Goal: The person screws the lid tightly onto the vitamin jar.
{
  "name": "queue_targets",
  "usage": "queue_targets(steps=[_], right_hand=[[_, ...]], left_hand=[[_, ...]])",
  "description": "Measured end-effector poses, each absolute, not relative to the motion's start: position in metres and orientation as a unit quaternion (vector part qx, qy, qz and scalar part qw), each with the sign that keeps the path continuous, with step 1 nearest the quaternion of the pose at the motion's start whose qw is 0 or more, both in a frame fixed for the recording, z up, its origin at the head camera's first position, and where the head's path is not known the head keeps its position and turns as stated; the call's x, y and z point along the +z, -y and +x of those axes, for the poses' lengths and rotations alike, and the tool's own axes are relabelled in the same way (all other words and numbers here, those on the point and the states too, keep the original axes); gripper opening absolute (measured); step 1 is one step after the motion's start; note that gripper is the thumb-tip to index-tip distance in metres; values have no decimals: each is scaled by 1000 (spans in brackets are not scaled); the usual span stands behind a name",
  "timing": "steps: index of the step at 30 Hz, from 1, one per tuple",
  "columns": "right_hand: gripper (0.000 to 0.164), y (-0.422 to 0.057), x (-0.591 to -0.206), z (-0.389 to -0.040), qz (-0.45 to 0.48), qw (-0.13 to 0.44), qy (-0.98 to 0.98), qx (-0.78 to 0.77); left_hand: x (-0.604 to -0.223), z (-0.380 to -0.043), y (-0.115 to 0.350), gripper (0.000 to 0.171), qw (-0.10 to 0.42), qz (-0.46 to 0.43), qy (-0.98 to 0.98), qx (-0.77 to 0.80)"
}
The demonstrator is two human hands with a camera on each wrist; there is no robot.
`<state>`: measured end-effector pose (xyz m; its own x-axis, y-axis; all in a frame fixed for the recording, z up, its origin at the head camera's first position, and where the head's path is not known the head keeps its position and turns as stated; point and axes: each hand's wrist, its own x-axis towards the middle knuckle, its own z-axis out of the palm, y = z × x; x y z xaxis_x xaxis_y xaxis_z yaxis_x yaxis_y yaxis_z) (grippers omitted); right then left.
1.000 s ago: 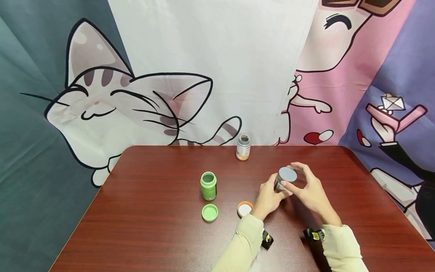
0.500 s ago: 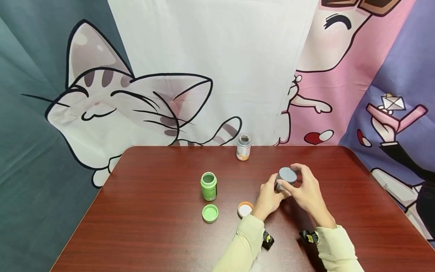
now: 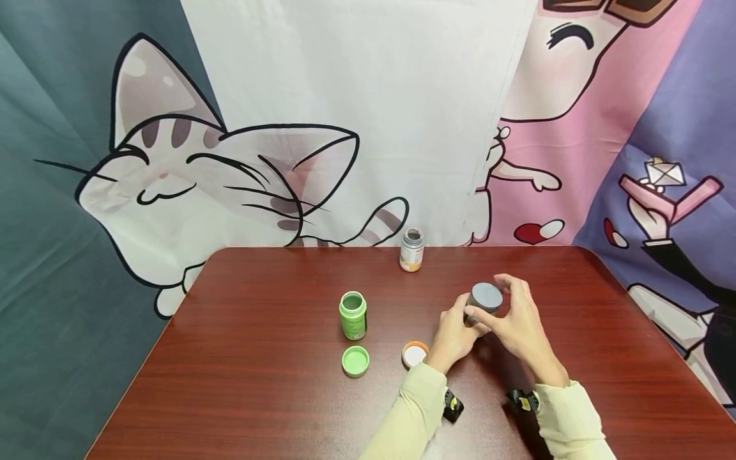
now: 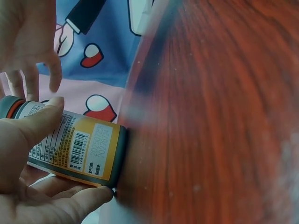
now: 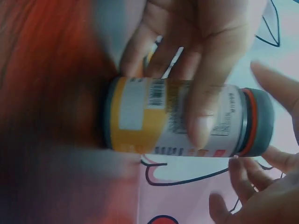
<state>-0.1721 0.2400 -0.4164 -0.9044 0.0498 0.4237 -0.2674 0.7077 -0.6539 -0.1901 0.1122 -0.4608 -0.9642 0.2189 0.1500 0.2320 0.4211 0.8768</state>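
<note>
A grey pill bottle (image 4: 70,144) with a yellow and white label stands upright towards the table's right side, its base at or just above the wood. My left hand (image 3: 454,335) grips its body, thumb across the label. Around the grey cap (image 3: 486,296) is my right hand (image 3: 523,326), thumb in front and fingers at the far right side. In the right wrist view the right thumb (image 5: 278,88) is off the cap, while other fingertips are close to its edge; whether they touch is unclear. An orange ring (image 5: 251,122) shows under the cap.
An uncapped green bottle (image 3: 353,316) stands left of the hands, a green cap (image 3: 355,361) in front of it. An orange-rimmed cap (image 3: 414,354) lies beside the left wrist. Another uncapped grey bottle (image 3: 411,250) stands at the back edge of the table (image 3: 259,383).
My right hand and forearm have shifted left, and its thumb has slid leftward past the front of the cap. The left hand keeps holding the bottle in the same spot.
</note>
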Motion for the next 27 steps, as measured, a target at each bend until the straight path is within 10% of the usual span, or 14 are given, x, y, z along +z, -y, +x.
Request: queue_targets(steps=[9,27], right_hand=[[77,-255,-416,-173,106,121,871,465],[55,-237,-391,-158,139,129,845,500]], left_hand=[[-461,-192,-113,59,1,-129,842,-525],[-460,-190,-112,61,-7,-133,832,-539]])
